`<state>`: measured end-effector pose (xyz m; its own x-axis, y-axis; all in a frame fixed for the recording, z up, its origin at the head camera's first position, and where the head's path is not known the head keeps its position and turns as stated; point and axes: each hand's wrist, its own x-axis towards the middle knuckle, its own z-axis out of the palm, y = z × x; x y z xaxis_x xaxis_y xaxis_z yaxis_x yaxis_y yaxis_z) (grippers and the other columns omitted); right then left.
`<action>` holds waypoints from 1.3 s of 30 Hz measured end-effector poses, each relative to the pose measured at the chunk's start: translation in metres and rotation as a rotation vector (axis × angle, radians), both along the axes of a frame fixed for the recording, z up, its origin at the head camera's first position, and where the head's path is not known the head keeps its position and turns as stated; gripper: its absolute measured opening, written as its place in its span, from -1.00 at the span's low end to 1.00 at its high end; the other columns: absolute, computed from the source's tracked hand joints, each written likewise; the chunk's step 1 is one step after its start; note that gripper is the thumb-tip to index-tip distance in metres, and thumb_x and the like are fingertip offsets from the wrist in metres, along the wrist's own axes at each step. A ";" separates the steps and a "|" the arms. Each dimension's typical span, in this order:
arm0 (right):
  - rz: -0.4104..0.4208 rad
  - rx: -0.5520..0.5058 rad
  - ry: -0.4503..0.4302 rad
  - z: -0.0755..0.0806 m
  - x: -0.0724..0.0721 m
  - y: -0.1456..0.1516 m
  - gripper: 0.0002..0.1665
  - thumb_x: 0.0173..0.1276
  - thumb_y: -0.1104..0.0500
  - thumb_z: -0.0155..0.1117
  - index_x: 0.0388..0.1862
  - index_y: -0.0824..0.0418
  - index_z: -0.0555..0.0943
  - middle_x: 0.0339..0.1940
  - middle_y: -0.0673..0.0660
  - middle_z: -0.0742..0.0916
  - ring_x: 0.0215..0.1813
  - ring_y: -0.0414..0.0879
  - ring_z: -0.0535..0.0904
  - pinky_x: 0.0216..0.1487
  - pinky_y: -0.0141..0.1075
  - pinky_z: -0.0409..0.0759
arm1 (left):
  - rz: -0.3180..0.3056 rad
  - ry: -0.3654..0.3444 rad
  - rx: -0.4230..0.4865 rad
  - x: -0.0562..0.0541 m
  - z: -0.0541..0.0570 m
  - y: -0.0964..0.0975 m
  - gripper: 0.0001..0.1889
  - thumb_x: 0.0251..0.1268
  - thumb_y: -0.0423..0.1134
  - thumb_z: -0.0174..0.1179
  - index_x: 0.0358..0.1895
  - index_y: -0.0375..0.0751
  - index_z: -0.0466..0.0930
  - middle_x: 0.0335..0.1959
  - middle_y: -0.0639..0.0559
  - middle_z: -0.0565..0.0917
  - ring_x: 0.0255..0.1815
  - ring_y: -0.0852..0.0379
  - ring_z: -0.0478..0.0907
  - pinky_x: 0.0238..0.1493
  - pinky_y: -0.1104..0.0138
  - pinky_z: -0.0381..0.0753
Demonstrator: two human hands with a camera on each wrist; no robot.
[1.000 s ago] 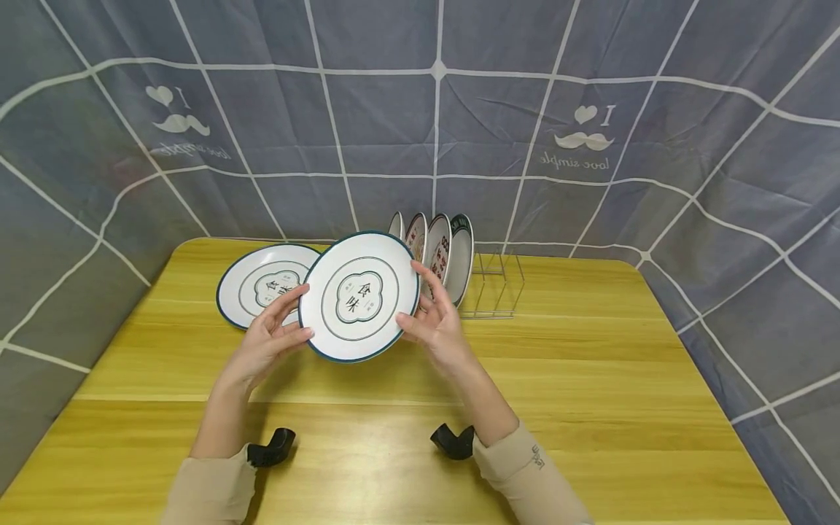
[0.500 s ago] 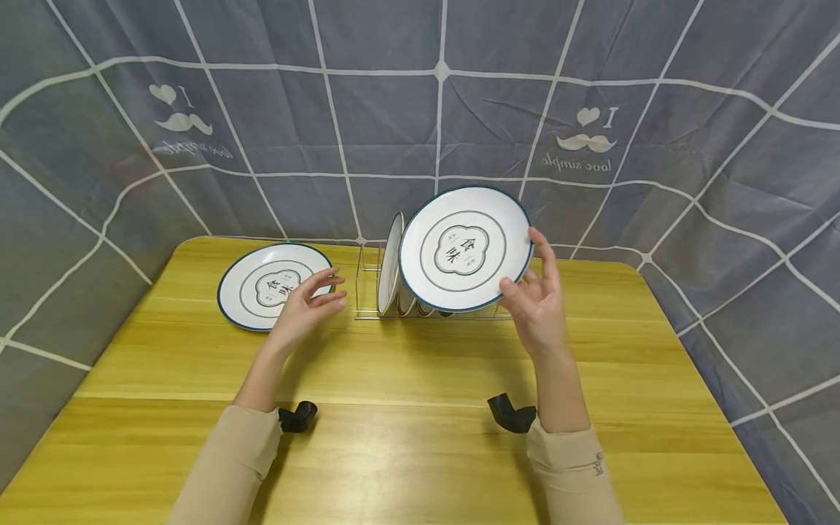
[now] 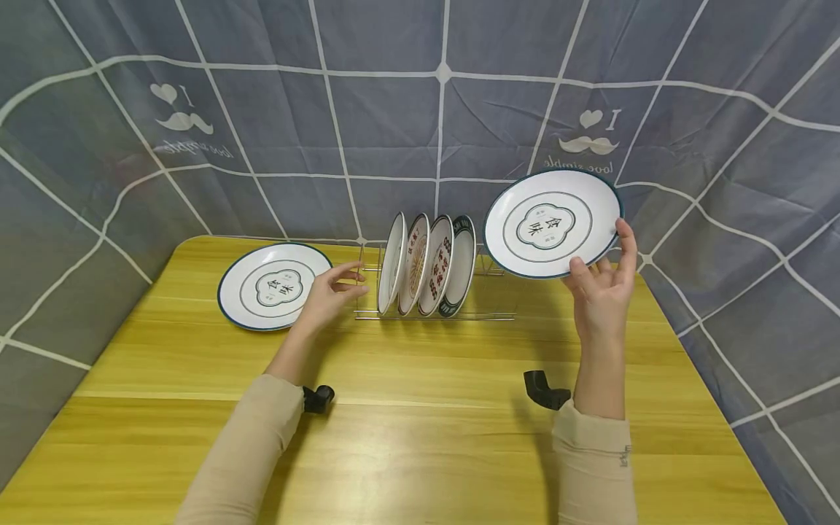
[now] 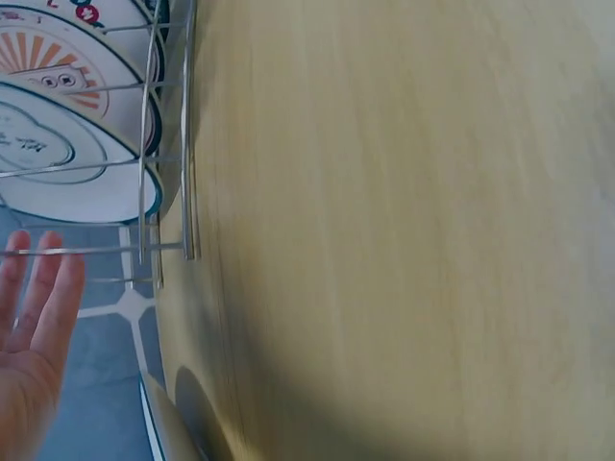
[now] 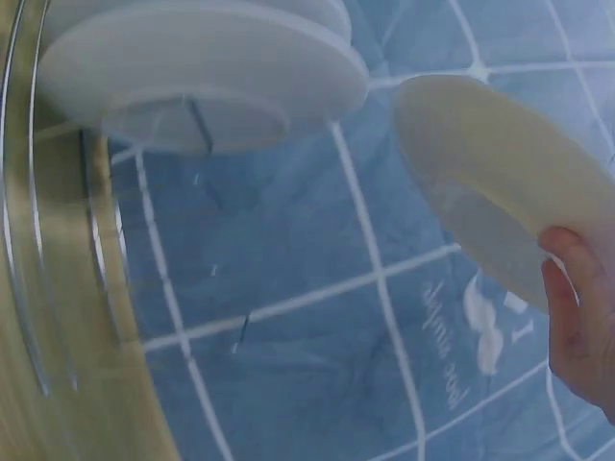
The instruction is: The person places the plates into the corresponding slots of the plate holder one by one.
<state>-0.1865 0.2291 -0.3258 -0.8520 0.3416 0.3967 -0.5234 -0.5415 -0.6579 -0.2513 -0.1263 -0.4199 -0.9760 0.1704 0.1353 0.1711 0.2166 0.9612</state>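
My right hand point(image 3: 605, 288) pinches the right rim of a white plate point(image 3: 553, 222) with a blue edge and a four-lobed emblem. It holds the plate up, face toward the head camera, to the right of a wire plate rack point(image 3: 488, 316); the right wrist view shows its pale underside point(image 5: 471, 192). My left hand point(image 3: 328, 297) holds nothing; its fingertips point(image 4: 67, 274) are right at the rack's left end. In the rack's left part several plates stand on edge, from a plain-faced one point(image 3: 392, 266) to one with a dark green patterned rim point(image 3: 462, 266).
A matching blue-edged plate point(image 3: 236, 299) lies flat on the wooden table point(image 3: 420, 437), left of the rack and partly behind my left hand. A grey checked cloth point(image 3: 387, 131) hangs behind the table. Black curved pieces point(image 3: 547, 390) stick out at both wrists.
My right hand has carried the plate from the left, across the front of the rack, to its right. My left hand has let go of that plate and moved right to the rack's left end.
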 end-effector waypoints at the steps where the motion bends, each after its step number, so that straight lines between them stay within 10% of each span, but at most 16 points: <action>1: -0.015 0.020 -0.014 -0.001 -0.001 0.001 -0.18 0.10 0.70 0.02 0.26 0.09 0.28 0.20 0.36 0.30 -0.08 0.07 0.50 -0.31 -0.27 0.66 | 0.007 0.012 -0.007 0.000 0.000 0.001 -0.53 0.16 -0.43 0.20 0.18 -0.37 0.39 -0.08 -0.38 0.54 -0.14 -0.24 0.56 -0.20 0.35 0.60; 9: -0.080 0.336 -0.140 -0.017 -0.008 0.000 -0.14 0.08 0.68 0.07 0.30 0.08 0.25 0.08 0.23 0.35 -0.08 -0.03 0.46 -0.27 -0.45 0.62 | 0.044 0.022 0.027 -0.004 -0.003 0.005 -0.65 0.19 -0.39 0.19 0.05 -0.42 0.51 -0.35 -0.19 0.55 -0.46 0.25 0.59 -0.27 0.30 0.65; 19: -0.139 0.799 -0.146 -0.024 -0.016 -0.020 -0.16 0.05 0.65 0.16 0.32 0.27 0.23 0.08 0.30 0.42 -0.12 -0.03 0.42 -0.30 -0.57 0.51 | 0.087 -0.022 0.122 -0.007 -0.006 0.008 -0.68 0.17 -0.40 0.21 0.00 -0.44 0.52 -0.55 0.09 0.58 -0.46 0.13 0.62 -0.23 0.20 0.65; 25: -0.067 0.936 -0.164 -0.018 -0.013 -0.039 -0.19 0.08 0.61 0.18 0.33 0.30 0.20 0.23 0.38 0.31 -0.01 0.24 0.40 -0.37 -0.59 0.54 | 0.097 -0.041 0.114 -0.006 -0.007 0.008 -0.68 0.18 -0.36 0.21 0.00 -0.40 0.53 -0.55 0.10 0.57 -0.45 0.15 0.62 -0.18 0.14 0.63; 39: -0.067 1.059 -0.256 -0.061 -0.031 -0.046 -0.13 0.08 0.49 0.29 0.34 0.05 0.25 0.17 0.36 0.33 0.04 0.26 0.43 -0.31 -0.42 0.61 | 0.079 -0.047 0.115 -0.006 -0.011 0.004 -0.65 0.18 -0.32 0.21 0.03 -0.40 0.52 -0.52 0.03 0.59 -0.47 0.26 0.59 -0.18 0.19 0.64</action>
<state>-0.2174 0.1828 -0.3872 -0.9435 -0.0202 0.3307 -0.3122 0.3886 -0.8669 -0.2572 -0.1223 -0.4311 -0.9915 0.0785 0.1034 0.1121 0.1157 0.9869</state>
